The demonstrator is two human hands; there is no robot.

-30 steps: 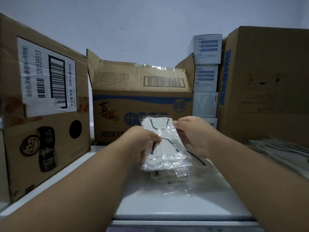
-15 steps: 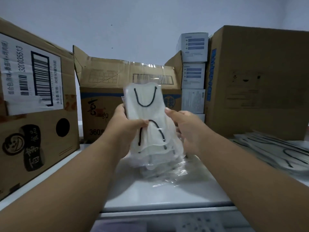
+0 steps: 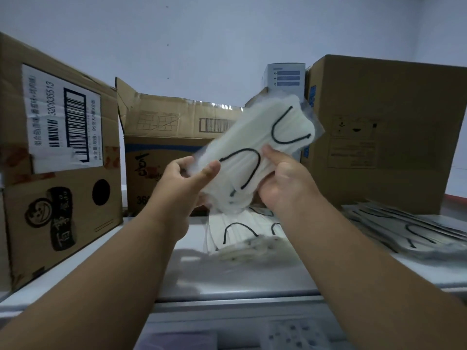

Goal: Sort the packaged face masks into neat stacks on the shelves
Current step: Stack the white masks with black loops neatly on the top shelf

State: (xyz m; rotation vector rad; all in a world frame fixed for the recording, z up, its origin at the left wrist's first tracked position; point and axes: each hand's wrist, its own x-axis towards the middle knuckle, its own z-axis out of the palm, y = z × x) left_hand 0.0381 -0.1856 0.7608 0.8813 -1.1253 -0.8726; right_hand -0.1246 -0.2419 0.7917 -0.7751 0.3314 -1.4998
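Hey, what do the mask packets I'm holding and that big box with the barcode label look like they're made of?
Held mask packets: apparently thin clear plastic film around white, soft-looking fabric masks with black ear loops; the edges look translucent and the bundle bends in the grip, though motion blur hides detail.
Barcode box: brown corrugated cardboard, matte, with creased edges and a white, probably paper, label.

Cardboard boxes around bare shelf

Labelled cardboard box sitting at left; open-flapped box standing behind centre; large closed box at right, blue-striped white carton showing beside it. Pale wall behind.
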